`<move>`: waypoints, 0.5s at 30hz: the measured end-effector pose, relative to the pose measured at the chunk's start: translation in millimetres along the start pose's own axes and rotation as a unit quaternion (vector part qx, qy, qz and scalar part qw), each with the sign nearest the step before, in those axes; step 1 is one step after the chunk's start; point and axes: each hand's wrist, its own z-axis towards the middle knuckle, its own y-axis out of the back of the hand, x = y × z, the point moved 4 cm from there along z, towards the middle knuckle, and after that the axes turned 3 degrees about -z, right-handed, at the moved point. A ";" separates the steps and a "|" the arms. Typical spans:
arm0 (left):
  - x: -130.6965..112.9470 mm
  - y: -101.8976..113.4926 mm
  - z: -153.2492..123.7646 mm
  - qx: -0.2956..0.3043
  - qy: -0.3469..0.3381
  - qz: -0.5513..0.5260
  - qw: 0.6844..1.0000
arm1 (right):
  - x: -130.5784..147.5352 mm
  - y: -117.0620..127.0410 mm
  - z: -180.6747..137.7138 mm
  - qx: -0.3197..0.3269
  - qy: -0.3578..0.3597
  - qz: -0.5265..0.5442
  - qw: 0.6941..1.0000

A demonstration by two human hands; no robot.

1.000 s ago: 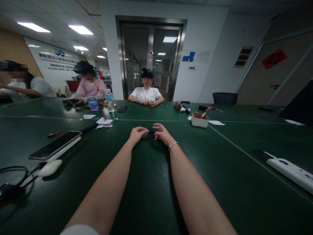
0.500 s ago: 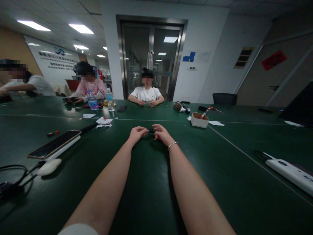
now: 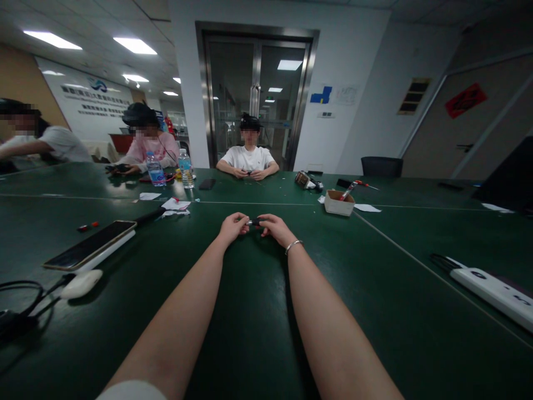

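Note:
Between my two hands, just above the green table, is a small black stick-like piece with a silvery end; it is too small to name its kind. My left hand pinches the silvery end with thumb and fingertips. From the other side, my right hand closes its thumb and forefinger on the black end, its other fingers curled below. A metal bracelet circles my right wrist.
A phone on a white box, a white earphone case and cables lie left. Paper scraps and two water bottles stand beyond. Right are a small box and a power strip. A person sits opposite; others sit left.
My right hand's fingers have closed onto the black end, where they were spread and raised before. More of the silvery part shows. The left hand keeps its pinch.

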 end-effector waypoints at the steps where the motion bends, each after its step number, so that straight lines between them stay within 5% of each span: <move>1: -0.6 -0.6 -0.5 0.001 0.002 0.002 1.000 | -0.3 0.1 0.3 -0.002 -0.002 0.003 1.000; 15: -4.7 -1.7 -2.8 0.005 -0.023 -0.019 1.000 | -0.6 1.1 0.1 -0.019 -0.016 0.025 0.999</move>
